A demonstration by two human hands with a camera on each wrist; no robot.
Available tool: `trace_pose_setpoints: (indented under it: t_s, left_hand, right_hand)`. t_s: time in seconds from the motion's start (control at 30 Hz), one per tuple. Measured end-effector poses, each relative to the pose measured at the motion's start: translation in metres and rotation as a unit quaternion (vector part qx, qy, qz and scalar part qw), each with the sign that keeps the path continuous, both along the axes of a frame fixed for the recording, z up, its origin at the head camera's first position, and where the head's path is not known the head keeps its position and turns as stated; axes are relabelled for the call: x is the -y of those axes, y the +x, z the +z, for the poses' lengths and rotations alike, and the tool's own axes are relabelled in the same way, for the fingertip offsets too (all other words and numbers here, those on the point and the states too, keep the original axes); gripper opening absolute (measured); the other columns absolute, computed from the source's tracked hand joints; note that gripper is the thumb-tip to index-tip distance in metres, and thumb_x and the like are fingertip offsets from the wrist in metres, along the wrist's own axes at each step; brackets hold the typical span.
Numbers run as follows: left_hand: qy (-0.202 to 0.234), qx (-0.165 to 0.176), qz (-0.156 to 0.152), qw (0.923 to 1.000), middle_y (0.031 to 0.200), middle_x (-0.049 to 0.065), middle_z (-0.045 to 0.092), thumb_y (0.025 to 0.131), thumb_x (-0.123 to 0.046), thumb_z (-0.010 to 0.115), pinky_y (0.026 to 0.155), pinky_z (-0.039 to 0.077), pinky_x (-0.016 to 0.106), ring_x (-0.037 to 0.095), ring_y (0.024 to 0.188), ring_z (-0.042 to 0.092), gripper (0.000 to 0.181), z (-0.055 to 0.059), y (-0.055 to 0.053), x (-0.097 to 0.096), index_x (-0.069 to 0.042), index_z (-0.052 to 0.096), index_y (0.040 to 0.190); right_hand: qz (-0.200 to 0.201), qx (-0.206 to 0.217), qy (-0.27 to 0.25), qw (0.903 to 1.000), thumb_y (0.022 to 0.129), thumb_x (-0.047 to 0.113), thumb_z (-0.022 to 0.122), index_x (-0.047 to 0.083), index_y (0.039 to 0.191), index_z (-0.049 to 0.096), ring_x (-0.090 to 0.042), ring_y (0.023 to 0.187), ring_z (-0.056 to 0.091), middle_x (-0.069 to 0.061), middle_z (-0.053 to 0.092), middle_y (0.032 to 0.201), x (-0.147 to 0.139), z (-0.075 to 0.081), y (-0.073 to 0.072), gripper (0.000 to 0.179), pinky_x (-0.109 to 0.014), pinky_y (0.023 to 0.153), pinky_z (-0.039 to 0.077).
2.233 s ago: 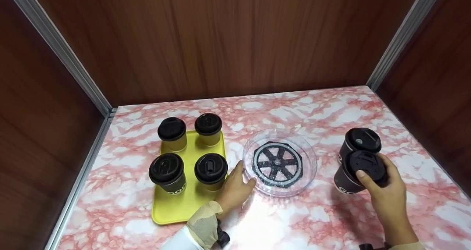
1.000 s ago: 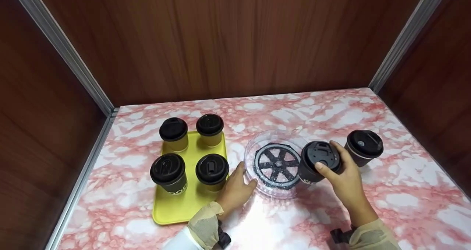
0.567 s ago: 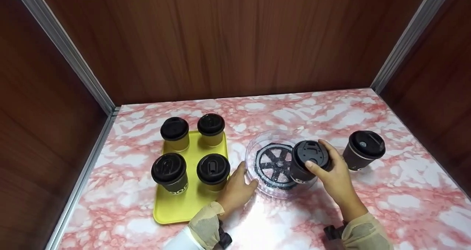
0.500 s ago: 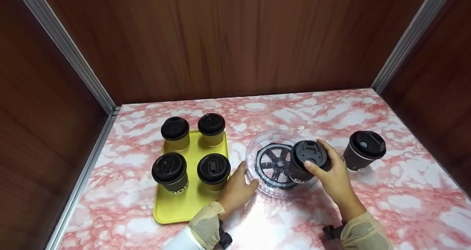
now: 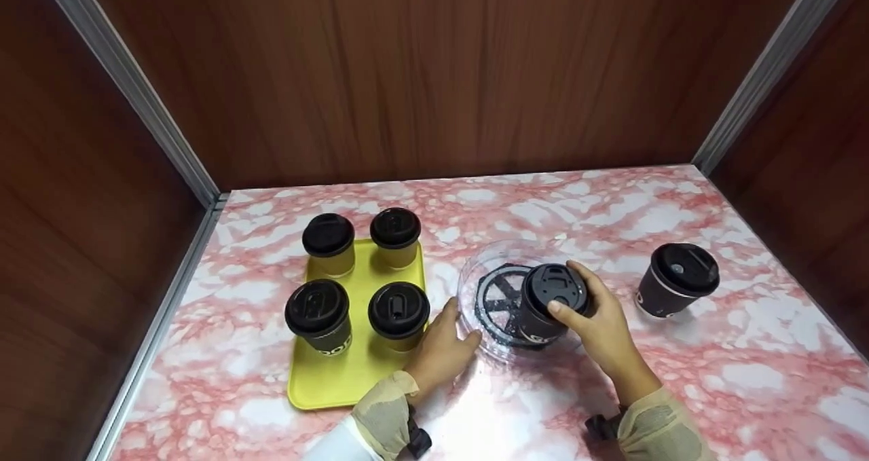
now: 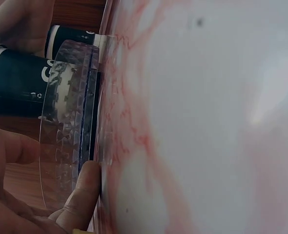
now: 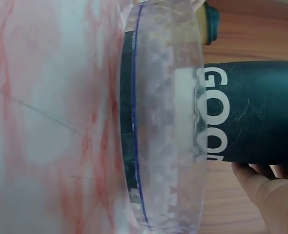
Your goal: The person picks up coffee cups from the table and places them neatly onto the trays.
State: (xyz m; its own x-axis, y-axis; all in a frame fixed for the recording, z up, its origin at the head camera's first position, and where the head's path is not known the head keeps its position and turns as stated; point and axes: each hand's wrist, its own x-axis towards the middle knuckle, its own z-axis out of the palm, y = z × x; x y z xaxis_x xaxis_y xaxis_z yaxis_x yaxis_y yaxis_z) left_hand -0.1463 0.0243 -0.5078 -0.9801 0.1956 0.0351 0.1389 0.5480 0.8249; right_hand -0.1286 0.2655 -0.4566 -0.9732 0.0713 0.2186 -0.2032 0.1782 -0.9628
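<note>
My right hand (image 5: 603,322) grips a black lidded paper coffee cup (image 5: 540,322), thumb on its lid. In the right wrist view the cup stands upright with its white base behind the wall of a round clear plastic tray (image 7: 158,204). A dark spoked ring (image 5: 490,305) shows through the tray's floor, partly hidden by the cup. My left hand (image 5: 442,352) rests at the tray's left side, index finger and thumb spread against its edge; in the left wrist view one finger (image 6: 83,195) lies low along the wall.
Another black lidded cup (image 5: 672,284) stands to the right on the red-and-white marbled table (image 5: 747,379). At left, a yellow tray (image 5: 326,386) carries several lidded cups, the near-right one (image 5: 399,311) close to my left hand. Brown wood-grain panels (image 5: 434,74) enclose the back and sides.
My right hand has carried the coffee cup leftward from beside the other cup at right, over the clear tray's wall and down into it. My left hand has stayed at the tray's edge.
</note>
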Motion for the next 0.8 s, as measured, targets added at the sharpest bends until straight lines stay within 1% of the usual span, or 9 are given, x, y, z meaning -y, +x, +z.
trace_pose_setpoints:
  t_s: [0.07,0.2,0.37,0.57,0.8]
  left_hand:
    - [-0.001,0.001,0.0,1.0,0.14,0.022,0.049,0.092,-0.025,0.064,0.11,0.032,0.045,0.036,0.131,0.043,0.073,0.0001,0.0,-0.0001,0.002,0.028,0.15]
    - [0.002,0.008,0.001,1.0,0.141,0.021,0.048,0.092,-0.025,0.064,0.11,0.031,0.045,0.035,0.132,0.042,0.074,0.0008,0.0002,0.0001,0.001,0.028,0.151]
    - [0.004,0.009,-0.002,0.9999,0.143,0.022,0.046,0.092,-0.025,0.063,0.111,0.03,0.045,0.035,0.132,0.041,0.074,-0.0006,0.0003,-0.0002,0.001,0.027,0.151]
    - [0.008,0.001,-0.005,1.0,0.142,0.023,0.046,0.092,-0.024,0.064,0.11,0.031,0.045,0.036,0.131,0.042,0.073,-0.0014,0.0006,-0.0004,0.002,0.028,0.15]
    - [0.013,-0.006,-0.008,0.9999,0.142,0.023,0.046,0.091,-0.023,0.064,0.11,0.031,0.045,0.036,0.131,0.043,0.073,-0.0015,0.0005,-0.0004,0.003,0.028,0.15]
  right_hand:
    - [0.004,0.003,0.011,0.9999,0.084,0.003,0.072,0.004,0.148,0.038,-0.013,0.109,0.057,-0.02,0.051,0.136,0.0008,-0.0013,-0.0006,0.072,-0.018,0.093,0.044]
    - [0.012,0.015,0.027,0.9995,0.084,0.007,0.075,0.008,0.149,0.039,-0.018,0.113,0.055,-0.017,0.049,0.139,0.0025,-0.0032,-0.0027,0.074,-0.019,0.095,0.043]
    - [0.021,0.022,0.017,0.9994,0.083,0.007,0.075,0.007,0.148,0.038,-0.024,0.114,0.055,-0.016,0.048,0.14,0.0042,-0.005,-0.0045,0.074,-0.02,0.094,0.045]
    - [0.038,0.02,0.0,0.9991,0.083,0.004,0.074,0.004,0.148,0.038,-0.024,0.114,0.055,-0.018,0.048,0.139,0.0063,-0.0065,-0.0056,0.075,-0.022,0.094,0.046]
    - [0.045,0.015,0.013,0.9988,0.082,0.006,0.075,0.006,0.148,0.039,-0.022,0.114,0.055,-0.018,0.049,0.138,0.0069,-0.0073,-0.0076,0.075,-0.021,0.096,0.044]
